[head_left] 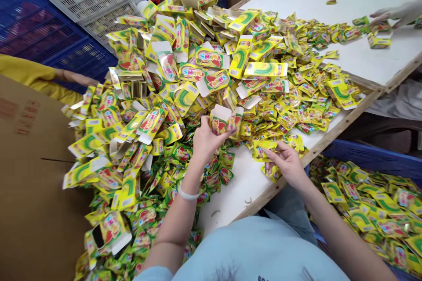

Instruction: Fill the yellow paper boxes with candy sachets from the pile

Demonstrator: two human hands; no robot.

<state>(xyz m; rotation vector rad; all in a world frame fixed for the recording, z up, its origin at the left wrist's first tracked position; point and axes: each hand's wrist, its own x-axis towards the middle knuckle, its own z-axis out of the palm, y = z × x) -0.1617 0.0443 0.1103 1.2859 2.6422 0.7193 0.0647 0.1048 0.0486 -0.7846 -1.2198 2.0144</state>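
The left hand (207, 138) I'm watching has its fingers clamped on an open-flapped box (219, 117) by the carton heap (211, 59), while the right hand (287, 163) pinches a yellow packet (262, 150) over the white tabletop (220, 204)

A heap of cartons (211, 59) covers the middle and left of the surface (227, 193), with one spread of packets (293, 101) along its right side and another lot of packets (178, 153) in front of it, reaching toward the near left. Behind the heap, to the left, stand lattice crates (75, 0), and nearer on that side is a cardboard box (36, 167). Right of the surface's near edge, lower down, a filled tub (369, 151) sits.
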